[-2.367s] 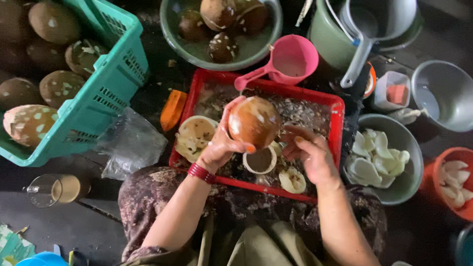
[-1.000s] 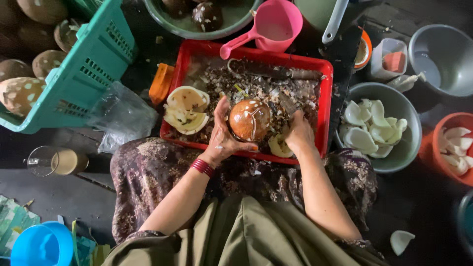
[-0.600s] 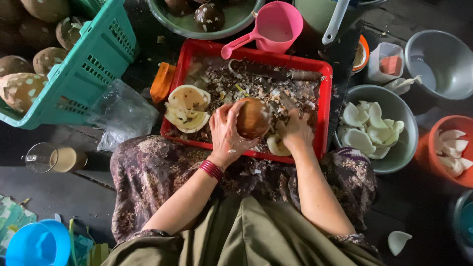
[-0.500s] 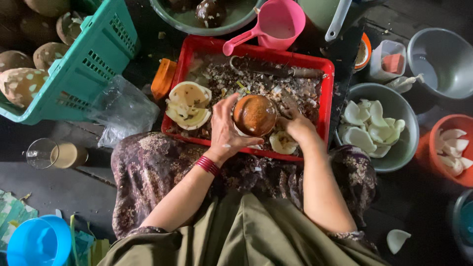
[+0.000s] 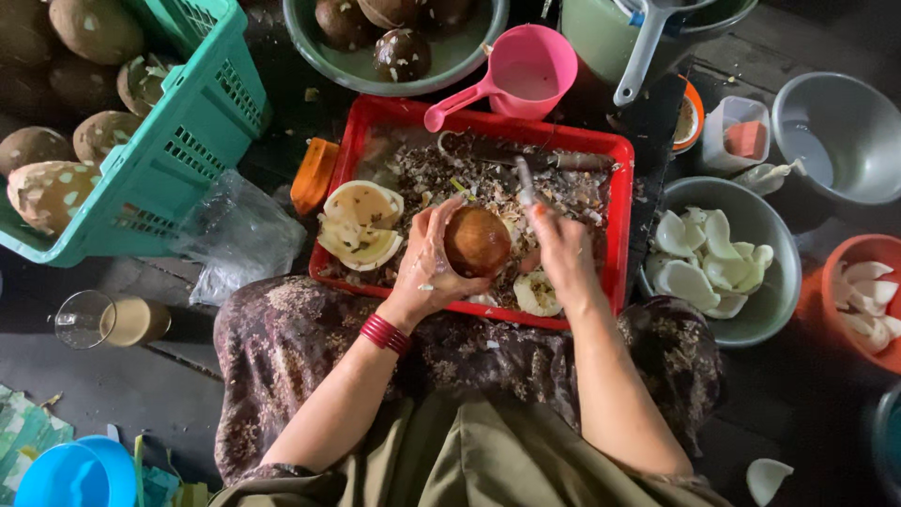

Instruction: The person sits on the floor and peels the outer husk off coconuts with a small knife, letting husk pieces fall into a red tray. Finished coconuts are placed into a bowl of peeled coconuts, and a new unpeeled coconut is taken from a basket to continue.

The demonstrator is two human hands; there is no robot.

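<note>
The green basket (image 5: 188,141) occupies the upper left of the frame and holds brown coconuts (image 5: 94,28). The red tray (image 5: 615,235) sits at centre, filled with shell scraps and two white coconut halves (image 5: 361,225). A grey bowl (image 5: 784,282) of white coconut pieces lies right of the tray. A pink scoop (image 5: 526,70) rests at the tray's upper edge. The left hand (image 5: 427,268) cups the brown coconut (image 5: 476,241) over the tray centre, fingers wrapped around it. The right hand (image 5: 561,249) grips a knife (image 5: 524,180), its blade touching the coconut.
</note>
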